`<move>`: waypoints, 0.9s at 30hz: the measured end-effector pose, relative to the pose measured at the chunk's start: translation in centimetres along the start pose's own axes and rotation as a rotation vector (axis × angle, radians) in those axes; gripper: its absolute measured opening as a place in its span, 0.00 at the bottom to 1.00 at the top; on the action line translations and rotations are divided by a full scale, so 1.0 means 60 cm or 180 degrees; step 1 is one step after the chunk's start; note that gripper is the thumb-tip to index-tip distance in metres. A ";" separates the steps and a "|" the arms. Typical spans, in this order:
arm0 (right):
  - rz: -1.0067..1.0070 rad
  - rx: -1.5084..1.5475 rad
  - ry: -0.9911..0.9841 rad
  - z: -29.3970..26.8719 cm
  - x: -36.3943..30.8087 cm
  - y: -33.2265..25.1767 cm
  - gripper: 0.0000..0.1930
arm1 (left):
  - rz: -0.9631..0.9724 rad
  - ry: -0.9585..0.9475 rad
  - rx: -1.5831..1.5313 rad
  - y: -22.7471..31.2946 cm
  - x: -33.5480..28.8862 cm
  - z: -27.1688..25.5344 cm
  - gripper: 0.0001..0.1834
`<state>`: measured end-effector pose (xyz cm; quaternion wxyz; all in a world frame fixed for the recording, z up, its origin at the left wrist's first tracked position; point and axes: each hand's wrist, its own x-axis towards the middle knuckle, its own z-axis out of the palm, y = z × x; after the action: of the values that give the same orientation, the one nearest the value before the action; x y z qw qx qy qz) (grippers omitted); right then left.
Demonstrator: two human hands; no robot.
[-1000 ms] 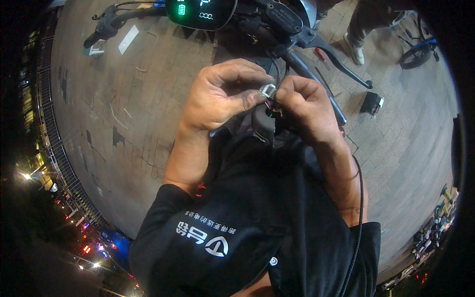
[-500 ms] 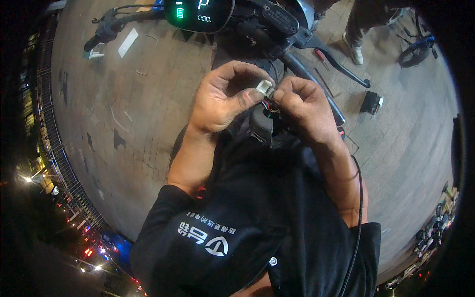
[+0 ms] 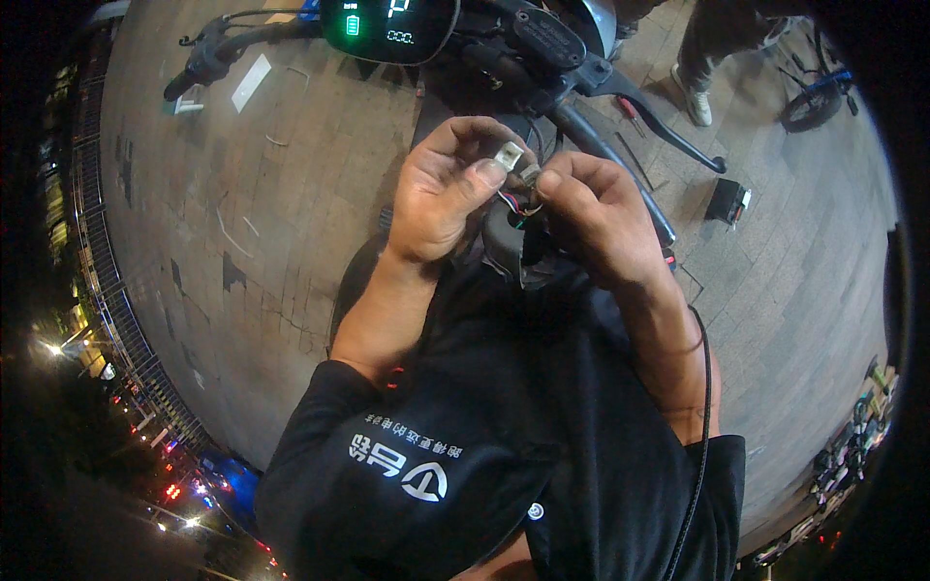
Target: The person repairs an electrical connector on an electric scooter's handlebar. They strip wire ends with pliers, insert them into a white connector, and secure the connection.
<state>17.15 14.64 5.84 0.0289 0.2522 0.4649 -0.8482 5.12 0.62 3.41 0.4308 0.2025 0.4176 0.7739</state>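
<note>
A small white wire connector (image 3: 509,155) is pinched between the thumb and fingers of my left hand (image 3: 438,189), its hollow end showing. My right hand (image 3: 599,208) is closed close beside it. Its thumb and forefinger grip a smaller greyish connector (image 3: 530,173), partly hidden by the fingertips. Thin coloured wires (image 3: 513,203) run just below the two connectors. Under my hands lies a dark curved cover (image 3: 503,242) with an opening. Whether the two connectors touch I cannot tell.
Ahead is a scooter's handlebar with a lit display (image 3: 387,29), a brake lever (image 3: 668,126) and a left grip (image 3: 184,85). On the paved ground lie a red screwdriver (image 3: 630,111) and a black box (image 3: 728,201). Another person's leg (image 3: 702,68) stands at the far right.
My left hand has tilted the white connector and shifted it slightly left, so it sits farther from my right fingertips. More of the wires and the greyish connector shows.
</note>
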 end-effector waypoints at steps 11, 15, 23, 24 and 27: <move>-0.1851 -0.1838 0.1539 0.035 -0.015 0.017 0.06 | -0.0010 0.0276 -0.0341 -0.014 -0.017 0.005 0.13; -0.1917 -0.2003 0.1543 0.034 -0.014 0.007 0.06 | -0.0028 0.0220 0.0116 -0.005 -0.019 0.002 0.12; -0.1621 -0.2302 0.1179 0.029 -0.020 -0.012 0.06 | -0.0142 0.0160 0.0798 0.019 -0.005 0.007 0.12; -0.1559 -0.2385 0.1121 0.028 -0.021 -0.014 0.06 | -0.0135 0.0166 0.0795 0.018 -0.004 0.007 0.12; -0.1438 -0.2377 0.1016 0.025 -0.018 -0.020 0.07 | -0.0151 0.0139 0.0838 0.018 -0.001 0.008 0.13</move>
<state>17.17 13.92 7.94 -0.1397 0.2444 0.7804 -0.5584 4.97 0.50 4.58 0.4095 0.2305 0.5294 0.7063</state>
